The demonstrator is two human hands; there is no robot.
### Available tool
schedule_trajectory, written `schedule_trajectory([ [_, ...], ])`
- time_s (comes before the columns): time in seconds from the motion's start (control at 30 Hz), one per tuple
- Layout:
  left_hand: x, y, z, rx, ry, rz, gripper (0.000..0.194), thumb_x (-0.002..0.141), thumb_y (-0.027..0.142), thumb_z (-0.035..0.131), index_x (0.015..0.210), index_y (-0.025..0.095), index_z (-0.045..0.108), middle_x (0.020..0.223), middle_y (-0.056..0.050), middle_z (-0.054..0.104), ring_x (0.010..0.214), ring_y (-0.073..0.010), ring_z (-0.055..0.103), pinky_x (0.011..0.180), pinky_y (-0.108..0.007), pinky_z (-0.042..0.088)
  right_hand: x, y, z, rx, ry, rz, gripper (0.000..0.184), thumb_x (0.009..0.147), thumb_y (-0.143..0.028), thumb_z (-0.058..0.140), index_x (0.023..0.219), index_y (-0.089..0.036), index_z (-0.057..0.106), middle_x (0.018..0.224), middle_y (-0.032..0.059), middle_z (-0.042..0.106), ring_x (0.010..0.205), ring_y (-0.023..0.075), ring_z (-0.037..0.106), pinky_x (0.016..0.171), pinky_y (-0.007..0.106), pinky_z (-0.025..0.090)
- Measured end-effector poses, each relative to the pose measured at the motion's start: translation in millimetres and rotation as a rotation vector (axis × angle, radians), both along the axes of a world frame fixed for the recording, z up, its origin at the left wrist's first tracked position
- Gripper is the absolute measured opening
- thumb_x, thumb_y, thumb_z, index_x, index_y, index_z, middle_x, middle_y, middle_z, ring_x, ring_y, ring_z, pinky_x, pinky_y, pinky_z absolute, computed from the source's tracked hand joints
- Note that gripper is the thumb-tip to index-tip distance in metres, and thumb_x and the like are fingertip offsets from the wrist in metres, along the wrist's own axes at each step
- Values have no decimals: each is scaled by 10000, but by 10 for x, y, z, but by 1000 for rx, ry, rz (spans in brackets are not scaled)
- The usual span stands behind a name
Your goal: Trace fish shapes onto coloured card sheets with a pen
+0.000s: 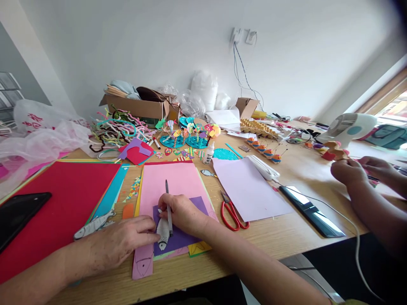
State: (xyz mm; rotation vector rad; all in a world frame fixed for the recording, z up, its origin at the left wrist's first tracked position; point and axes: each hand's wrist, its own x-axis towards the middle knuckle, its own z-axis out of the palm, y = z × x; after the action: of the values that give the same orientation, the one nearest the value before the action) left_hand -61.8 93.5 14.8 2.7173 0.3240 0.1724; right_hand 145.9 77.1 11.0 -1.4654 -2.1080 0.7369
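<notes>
A grey pen [169, 212] lies across the fingers of my right hand [182, 212], which is closed on it. The same fingertips touch the tail end of a white paper fish cutout [163, 233] with drawn scales. Beneath the cutout is a sheet of purple paper [190, 237]. From the left, the fingers of my left hand [127, 235], stretched out, press on the cutout's edge near its head. Below that hand sits a pink paper strip [143, 267] with a fish outline drawn on it. More grey fish cutouts [93, 224] lie at my left wrist.
Red-handled scissors [233, 216] and a lilac sheet [248, 190] lie to the right. A glue bottle [208, 153] stands behind. A black phone [23, 214] rests on red paper [76, 190]. At far right, another person's hands [359, 169] hold a small craft piece.
</notes>
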Motion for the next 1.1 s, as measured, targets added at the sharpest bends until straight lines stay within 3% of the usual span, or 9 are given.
schedule_trajectory([
  [0.17,3,-33,52,3,28,15,480,809,23,400,1153,274,620,1089,-14,626,1010,-180,591,897,-222,449,-17,-9,-25,44,-33,18,188,766,-75,653,913,-188,630,788,3,672,680,140,604,583,200,383],
  [0.4,-19,-54,4,17,44,34,493,828,42,387,1191,291,608,1159,-16,607,1066,-189,571,951,-243,429,-31,-11,-56,96,-64,38,184,774,-93,660,928,-189,624,809,8,681,706,144,609,614,203,396],
  [0.63,-35,-12,-18,148,37,-66,506,794,46,410,1229,219,603,1273,-50,601,1179,-218,533,1009,-303,424,-48,21,-133,115,-109,50,193,787,-118,666,963,-184,627,853,27,689,746,160,612,643,217,404],
  [0.83,-33,-4,-13,202,34,-84,524,749,52,427,1214,203,617,1261,-28,629,1153,-226,563,1001,-320,445,24,-6,56,122,-121,23,232,766,-128,721,974,-171,626,931,63,700,868,200,618,706,243,416],
  [0.97,-67,17,-83,198,-10,-109,527,785,64,416,1268,205,571,1319,-23,589,1187,-224,543,1025,-316,415,146,-172,230,96,-104,-54,204,802,-153,699,989,-177,623,915,52,705,790,175,638,662,229,418],
  [1.1,-96,41,-145,173,-8,-109,512,815,85,430,1293,229,547,1334,-8,576,1196,-218,532,1046,-306,381,226,-392,215,44,-110,-94,207,765,-132,730,949,-168,642,874,55,718,753,186,653,627,229,413],
])
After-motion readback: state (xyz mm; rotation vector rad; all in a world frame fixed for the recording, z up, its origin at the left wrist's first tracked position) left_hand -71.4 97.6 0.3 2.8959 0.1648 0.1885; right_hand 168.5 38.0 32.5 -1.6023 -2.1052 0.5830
